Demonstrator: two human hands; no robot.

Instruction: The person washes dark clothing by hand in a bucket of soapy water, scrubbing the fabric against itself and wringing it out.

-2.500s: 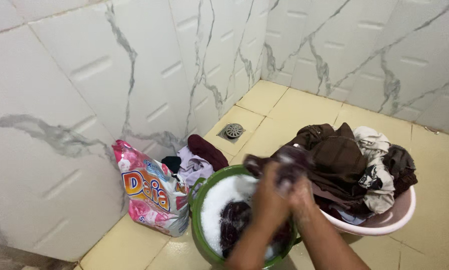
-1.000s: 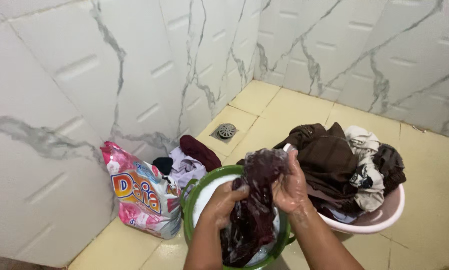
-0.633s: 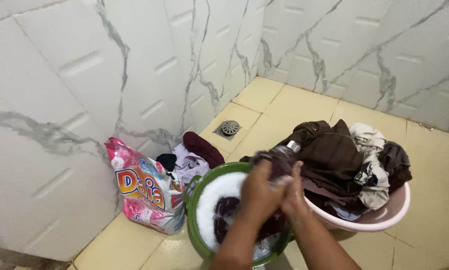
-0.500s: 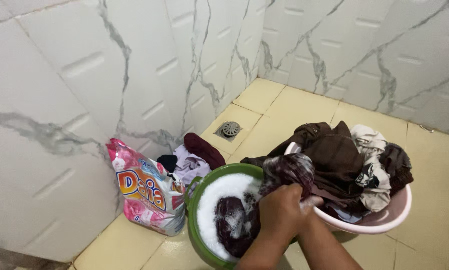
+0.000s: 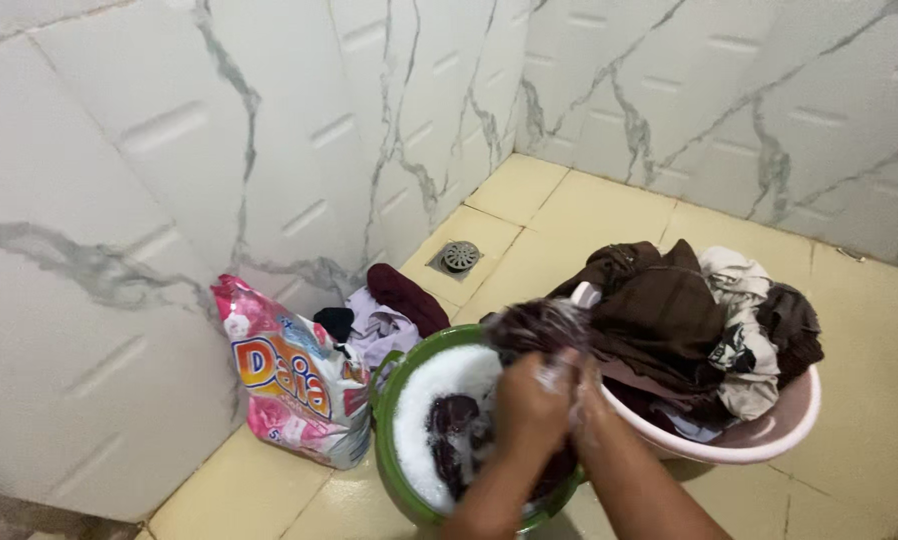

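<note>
Now both hands [image 5: 554,400] scrub maroon cloth [image 5: 534,328] over green basin [image 5: 394,470]

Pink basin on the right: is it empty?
No, the pink basin is heaped with clothes, mostly dark brown with one pale piece.

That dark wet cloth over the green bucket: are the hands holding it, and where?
Yes. Both the left hand and the right hand clutch the soapy maroon cloth at its bunched upper part, above the green bucket.
</note>
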